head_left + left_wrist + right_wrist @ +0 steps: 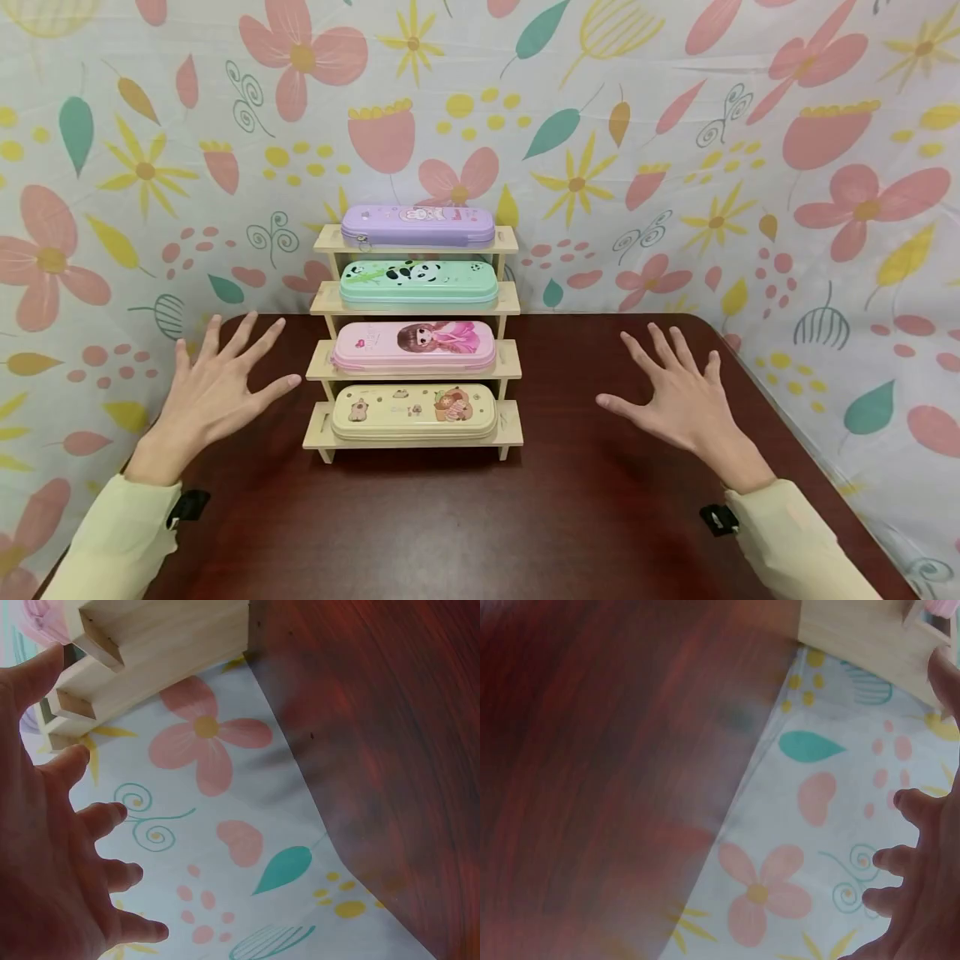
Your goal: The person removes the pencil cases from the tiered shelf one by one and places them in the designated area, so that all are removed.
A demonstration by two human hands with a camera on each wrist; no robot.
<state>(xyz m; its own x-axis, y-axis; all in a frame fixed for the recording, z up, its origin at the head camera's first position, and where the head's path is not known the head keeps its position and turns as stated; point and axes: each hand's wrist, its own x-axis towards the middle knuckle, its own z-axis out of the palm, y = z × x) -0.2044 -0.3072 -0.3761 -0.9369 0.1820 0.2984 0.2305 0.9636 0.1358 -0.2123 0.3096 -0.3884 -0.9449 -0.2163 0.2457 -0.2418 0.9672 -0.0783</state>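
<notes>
A stepped wooden rack (318, 358) bears a pencil case on each tier. From the top down these are a purple case (420, 226), a mint green panda case (418, 283), a pink case with a doll picture (414, 346) and a cream case with small animals (414, 412). My left hand (213, 392) hovers left of the rack, fingers spread, holding nothing. Farther off, on the rack's right, my right hand (678, 400) is likewise spread and holds nothing. Both wrist views catch the rack's wooden side (172, 652) beyond the fingers.
The rack stands on a dark reddish-brown table (420, 533), left of its middle. Behind and beside the table hangs a white cloth (592, 50) printed with flowers and leaves. Each sleeve has a small black device (718, 518) at the wrist.
</notes>
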